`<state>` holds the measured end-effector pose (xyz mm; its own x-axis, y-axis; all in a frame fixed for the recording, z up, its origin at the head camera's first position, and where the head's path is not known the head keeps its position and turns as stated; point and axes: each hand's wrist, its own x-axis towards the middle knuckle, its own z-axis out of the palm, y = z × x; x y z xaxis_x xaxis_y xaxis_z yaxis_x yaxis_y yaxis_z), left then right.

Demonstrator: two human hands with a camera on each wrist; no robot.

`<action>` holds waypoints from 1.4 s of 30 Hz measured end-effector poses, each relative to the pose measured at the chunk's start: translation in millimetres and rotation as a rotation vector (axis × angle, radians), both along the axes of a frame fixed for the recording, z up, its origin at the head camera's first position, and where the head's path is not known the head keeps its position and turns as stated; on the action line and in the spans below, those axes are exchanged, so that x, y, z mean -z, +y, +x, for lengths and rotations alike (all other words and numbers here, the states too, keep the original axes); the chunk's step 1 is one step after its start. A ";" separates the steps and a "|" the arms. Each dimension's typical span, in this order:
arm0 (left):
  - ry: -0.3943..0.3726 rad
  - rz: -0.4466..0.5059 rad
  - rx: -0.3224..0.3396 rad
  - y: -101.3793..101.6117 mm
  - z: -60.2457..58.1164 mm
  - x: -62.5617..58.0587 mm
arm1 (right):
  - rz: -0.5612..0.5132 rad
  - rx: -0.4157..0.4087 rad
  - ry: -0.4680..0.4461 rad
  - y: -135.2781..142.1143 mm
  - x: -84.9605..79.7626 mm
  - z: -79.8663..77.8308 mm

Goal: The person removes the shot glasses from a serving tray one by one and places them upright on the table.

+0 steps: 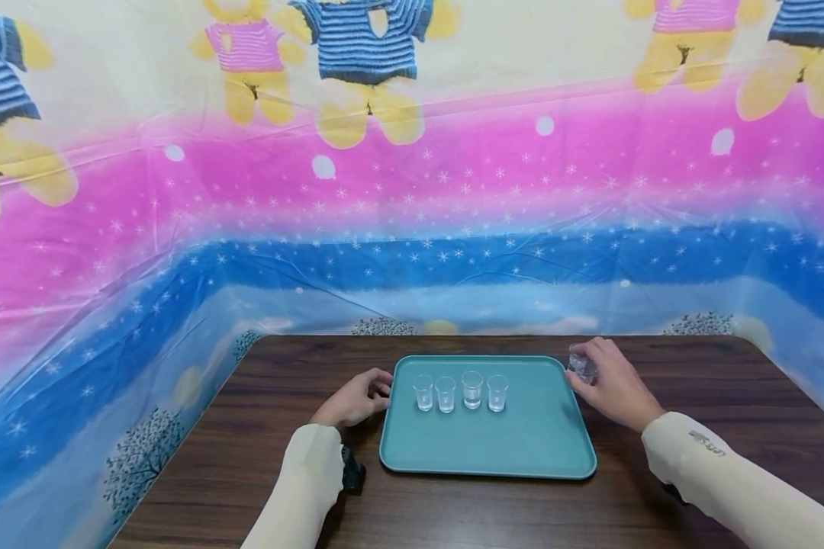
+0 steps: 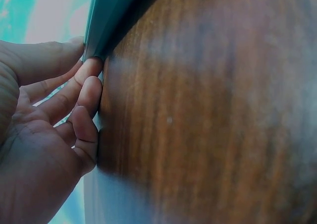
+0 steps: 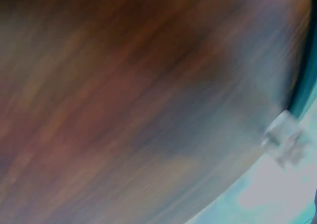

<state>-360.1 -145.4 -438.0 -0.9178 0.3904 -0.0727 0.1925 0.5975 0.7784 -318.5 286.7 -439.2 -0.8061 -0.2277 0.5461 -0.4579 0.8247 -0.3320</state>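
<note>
A teal tray [image 1: 487, 450] lies on the dark wooden table. Several small clear shot glasses [image 1: 471, 390] stand upright in a row toward its back left. My left hand [image 1: 357, 398] is at the tray's left edge. In the left wrist view, the thumb [image 2: 52, 55] lies on the rim and a fingertip meets it from below, pinching the edge. My right hand [image 1: 613, 385] grips another clear glass [image 1: 581, 366] at the tray's back right corner. That glass [image 3: 286, 140] shows blurred beside the tray edge in the right wrist view; the right fingers are out of that frame.
The wooden table [image 1: 247, 473] extends on both sides of the tray. A printed cloth [image 1: 412, 259] with bears and snowflakes hangs behind and around the table. A black strap device [image 1: 352, 469] sits at the left wrist.
</note>
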 end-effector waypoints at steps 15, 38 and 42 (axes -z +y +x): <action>0.010 -0.025 0.010 -4.3 -1.8 0.8 | 0.023 -0.149 -0.083 -54.5 -3.9 0.3; 0.006 -0.025 0.028 -2.8 -0.9 0.0 | 0.082 -0.218 -0.123 -94.4 -6.6 0.1; 0.005 -0.024 0.028 -4.8 -0.7 0.4 | 0.059 -0.207 -0.132 -88.4 -10.8 1.1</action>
